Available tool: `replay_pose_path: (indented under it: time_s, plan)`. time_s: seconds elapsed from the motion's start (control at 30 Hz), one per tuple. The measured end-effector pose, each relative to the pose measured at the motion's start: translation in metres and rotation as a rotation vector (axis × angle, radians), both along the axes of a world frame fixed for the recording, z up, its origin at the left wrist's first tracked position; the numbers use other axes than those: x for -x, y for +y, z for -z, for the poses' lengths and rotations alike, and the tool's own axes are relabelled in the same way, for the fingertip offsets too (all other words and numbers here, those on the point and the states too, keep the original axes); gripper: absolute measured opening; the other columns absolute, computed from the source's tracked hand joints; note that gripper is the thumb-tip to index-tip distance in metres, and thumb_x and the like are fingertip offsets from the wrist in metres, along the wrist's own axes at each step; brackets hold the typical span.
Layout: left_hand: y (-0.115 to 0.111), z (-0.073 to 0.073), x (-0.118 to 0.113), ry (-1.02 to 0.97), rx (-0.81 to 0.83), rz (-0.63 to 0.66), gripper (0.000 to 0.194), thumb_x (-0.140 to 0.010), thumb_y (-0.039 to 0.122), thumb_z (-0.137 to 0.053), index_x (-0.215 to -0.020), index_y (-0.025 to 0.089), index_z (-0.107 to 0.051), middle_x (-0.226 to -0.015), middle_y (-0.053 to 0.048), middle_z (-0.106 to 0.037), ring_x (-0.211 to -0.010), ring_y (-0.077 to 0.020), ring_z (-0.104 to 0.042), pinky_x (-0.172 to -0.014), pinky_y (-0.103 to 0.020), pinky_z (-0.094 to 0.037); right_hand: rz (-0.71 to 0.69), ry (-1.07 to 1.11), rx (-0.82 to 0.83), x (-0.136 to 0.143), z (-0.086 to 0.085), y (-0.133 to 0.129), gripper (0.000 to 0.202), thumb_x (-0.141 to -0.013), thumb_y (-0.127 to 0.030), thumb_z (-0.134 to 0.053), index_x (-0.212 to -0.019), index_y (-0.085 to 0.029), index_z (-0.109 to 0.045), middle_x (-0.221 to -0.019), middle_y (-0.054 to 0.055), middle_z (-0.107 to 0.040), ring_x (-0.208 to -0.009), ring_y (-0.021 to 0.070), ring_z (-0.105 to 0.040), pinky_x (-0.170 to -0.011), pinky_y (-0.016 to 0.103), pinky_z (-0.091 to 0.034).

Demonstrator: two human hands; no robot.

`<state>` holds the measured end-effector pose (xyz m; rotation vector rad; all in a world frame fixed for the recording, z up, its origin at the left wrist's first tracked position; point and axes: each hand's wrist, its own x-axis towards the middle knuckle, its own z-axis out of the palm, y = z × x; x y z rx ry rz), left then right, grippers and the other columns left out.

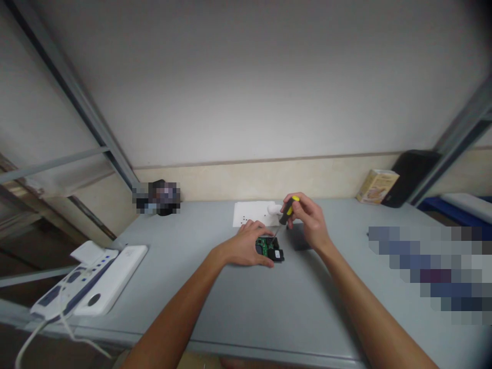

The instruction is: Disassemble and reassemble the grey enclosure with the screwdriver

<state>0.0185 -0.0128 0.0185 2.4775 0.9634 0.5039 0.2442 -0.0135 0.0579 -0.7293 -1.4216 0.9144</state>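
on grey table (184,277), frame centre: bracing circuit board (265,246) between half-spread fingers of left hand (245,245), gripping screwdriver (288,212) in curled fingers of right hand (310,219); probably mid-screwdriving, next needing steady pressure.

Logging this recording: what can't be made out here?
All in the head view:
Left part of the circuit board: covered by the left hand.
Tip of the screwdriver: too small to tell what it touches.
Dark flat object: partly hidden by the right hand.
Specks on the white sheet: too small to identify.
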Motion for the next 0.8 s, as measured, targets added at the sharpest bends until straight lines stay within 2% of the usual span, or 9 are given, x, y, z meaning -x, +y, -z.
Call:
replay_pose_path:
  time_s: [0.33,0.6,0.8]
  plan:
    - [-0.009,-0.005,-0.005,0.041,-0.017,-0.001,0.068,-0.072,0.057,-0.087,-0.129,0.027,-0.065,-0.119,-0.01,-0.063,-0.114,-0.0335,-0.055,-0.109,-0.05,-0.036,-0.019,-0.06,0.023,-0.002,0.002,0.0,0.032,-0.096,-0.053,-0.061,-0.1,-0.021,-0.065,-0.078,0.001,-0.066,-0.052,0.0128,-0.057,-0.049,0.026,-0.045]
    - [-0.011,-0.011,-0.008,0.032,-0.025,-0.024,0.066,-0.068,0.048,-0.091,-0.124,0.027,-0.065,-0.121,-0.008,-0.064,-0.116,-0.0335,-0.058,-0.105,-0.047,-0.038,0.0,-0.037,0.005,-0.001,-0.003,-0.004,0.035,-0.094,-0.055,-0.063,-0.099,-0.021,-0.066,-0.08,0.003,-0.068,-0.054,0.0141,-0.058,-0.049,0.026,-0.047]
    - [-0.01,-0.01,-0.008,0.024,-0.029,-0.005,0.065,-0.07,0.048,-0.09,-0.127,0.029,-0.065,-0.119,-0.007,-0.064,-0.116,-0.0331,-0.058,-0.104,-0.046,-0.038,-0.013,-0.059,0.021,0.002,-0.002,-0.006,0.036,-0.094,-0.057,-0.063,-0.098,-0.021,-0.066,-0.079,0.003,-0.067,-0.055,0.014,-0.057,-0.048,0.026,-0.047]
